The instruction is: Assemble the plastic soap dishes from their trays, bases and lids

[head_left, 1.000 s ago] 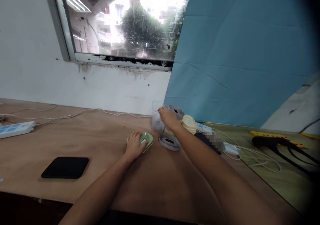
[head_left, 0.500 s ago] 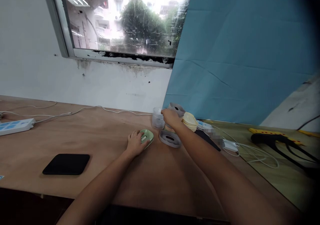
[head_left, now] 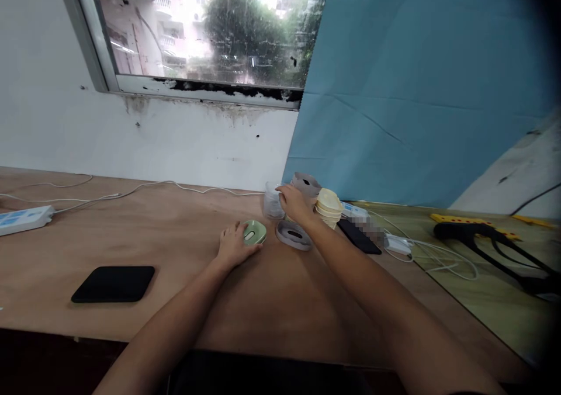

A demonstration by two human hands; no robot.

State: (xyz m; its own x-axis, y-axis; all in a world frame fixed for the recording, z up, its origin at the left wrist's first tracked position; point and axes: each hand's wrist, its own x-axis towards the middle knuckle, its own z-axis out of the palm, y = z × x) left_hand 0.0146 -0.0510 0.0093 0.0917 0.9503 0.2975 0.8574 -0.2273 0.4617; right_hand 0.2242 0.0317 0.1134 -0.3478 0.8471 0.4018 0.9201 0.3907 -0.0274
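My left hand [head_left: 234, 244] is closed on a pale green oval dish [head_left: 255, 232] with a slot in its middle, which sits on the table. My right hand [head_left: 297, 203] reaches forward, with its fingers bent together at the upper rim of clear plastic containers [head_left: 272, 207], which look stacked. Just in front of that hand lies a grey oval dish [head_left: 293, 235] with a dark slot. A similar grey dish [head_left: 305, 183] is raised behind the hand. To its right stands a stack of cream-coloured dishes [head_left: 328, 203], partly hidden by my wrist.
A black flat pouch [head_left: 114, 284] lies at the left front of the brown table [head_left: 263, 313]. White power strips [head_left: 27, 219] and cables run along the back. A black flat object [head_left: 359, 235] and a black-handled tool [head_left: 473, 237] are on the right.
The view has shifted slightly. My right fingers have moved a little left over the clear containers' rim. My left hand stays on the green dish.
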